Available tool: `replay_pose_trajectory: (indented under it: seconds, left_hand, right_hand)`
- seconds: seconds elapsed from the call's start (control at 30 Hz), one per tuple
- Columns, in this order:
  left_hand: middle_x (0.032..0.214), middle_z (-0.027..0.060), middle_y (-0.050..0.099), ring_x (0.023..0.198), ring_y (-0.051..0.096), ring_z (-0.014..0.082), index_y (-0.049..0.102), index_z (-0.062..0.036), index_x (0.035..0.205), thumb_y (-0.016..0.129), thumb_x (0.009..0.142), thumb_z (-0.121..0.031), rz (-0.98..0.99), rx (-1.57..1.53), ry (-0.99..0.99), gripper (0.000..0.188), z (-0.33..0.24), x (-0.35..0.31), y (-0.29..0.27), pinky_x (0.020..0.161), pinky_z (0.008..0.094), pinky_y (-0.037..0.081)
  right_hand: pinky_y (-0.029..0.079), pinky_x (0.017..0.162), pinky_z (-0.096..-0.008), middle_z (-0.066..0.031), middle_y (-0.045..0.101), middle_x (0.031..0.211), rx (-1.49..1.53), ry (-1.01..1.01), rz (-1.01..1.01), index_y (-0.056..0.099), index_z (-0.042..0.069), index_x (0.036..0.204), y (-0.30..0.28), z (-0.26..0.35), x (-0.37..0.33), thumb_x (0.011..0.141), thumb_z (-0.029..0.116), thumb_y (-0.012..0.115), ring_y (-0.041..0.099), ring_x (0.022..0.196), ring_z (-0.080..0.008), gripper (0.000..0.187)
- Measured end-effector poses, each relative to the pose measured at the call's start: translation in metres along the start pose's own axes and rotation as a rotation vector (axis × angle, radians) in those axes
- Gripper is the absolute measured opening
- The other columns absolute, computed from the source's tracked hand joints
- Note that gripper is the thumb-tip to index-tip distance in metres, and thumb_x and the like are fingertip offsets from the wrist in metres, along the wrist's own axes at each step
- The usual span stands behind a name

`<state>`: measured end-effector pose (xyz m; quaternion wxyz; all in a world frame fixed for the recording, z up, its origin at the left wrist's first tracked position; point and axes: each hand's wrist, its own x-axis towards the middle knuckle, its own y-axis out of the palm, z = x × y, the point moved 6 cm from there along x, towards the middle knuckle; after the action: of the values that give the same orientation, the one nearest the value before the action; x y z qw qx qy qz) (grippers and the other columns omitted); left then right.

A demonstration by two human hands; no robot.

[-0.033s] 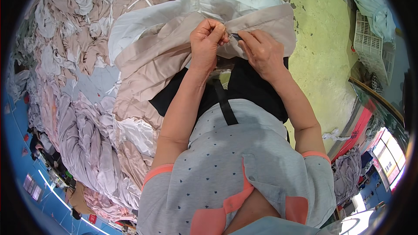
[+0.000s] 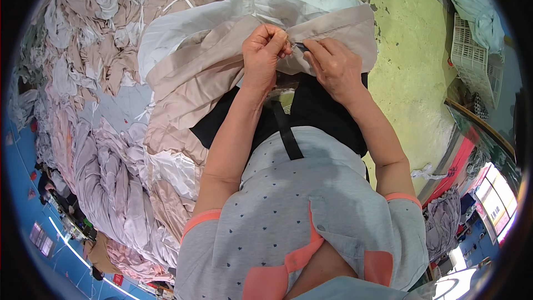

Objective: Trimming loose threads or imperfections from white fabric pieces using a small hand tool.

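A length of beige cloth [image 2: 222, 53] with a seam along it lies over my lap, and a white layer [image 2: 183, 30] shows on its far side. My left hand [image 2: 263, 55] is closed in a pinch on the beige cloth at its edge. Close beside it on the right, my right hand [image 2: 336, 66] grips a small dark pointed tool [image 2: 301, 47], most of it hidden by the fingers. The tool's tip points toward my left fingertips, near the cloth. Whether a thread lies between the two hands is too small to tell.
Heaps of beige and white cloth [image 2: 105, 33] lie at the far left, with a greyish-lilac pile [image 2: 108, 183] nearer. The worn yellow-green floor [image 2: 411, 66] stretches to my right. Beyond it stands a white plastic crate [image 2: 469, 50] with pale cloth [image 2: 480, 8] over it.
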<state>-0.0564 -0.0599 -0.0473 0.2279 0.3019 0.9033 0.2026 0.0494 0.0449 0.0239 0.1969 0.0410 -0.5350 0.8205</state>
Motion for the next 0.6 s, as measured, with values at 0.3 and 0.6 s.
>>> replay_pose_trajectory:
  seconds: [0.3,0.6]
  left_hand:
    - [0.073,0.002,0.061,0.064,0.054,0.0072,0.059,-0.0041,0.088,0.061,0.095,-0.01,0.015,0.002,0.012,0.009,0.0013,0.0001,0.0,0.061,0.0208,0.042]
    - [0.073,0.0021,0.061,0.064,0.054,0.0078,0.059,-0.0034,0.088,0.061,0.095,-0.009,0.025,0.008,-0.012,0.009,0.0021,-0.0002,0.0012,0.061,0.0212,0.042]
  right_hand:
    - [0.052,0.06,-0.035,-0.0046,0.064,0.085,0.002,-0.008,-0.015,0.068,0.012,0.105,0.0011,0.0,-0.0009,0.081,0.013,0.073,0.066,0.078,-0.0237,0.024]
    - [0.052,0.06,-0.0347,-0.0043,0.065,0.086,-0.005,-0.027,-0.034,0.069,0.012,0.105,0.002,-0.0011,-0.0027,0.081,0.013,0.074,0.066,0.078,-0.0233,0.024]
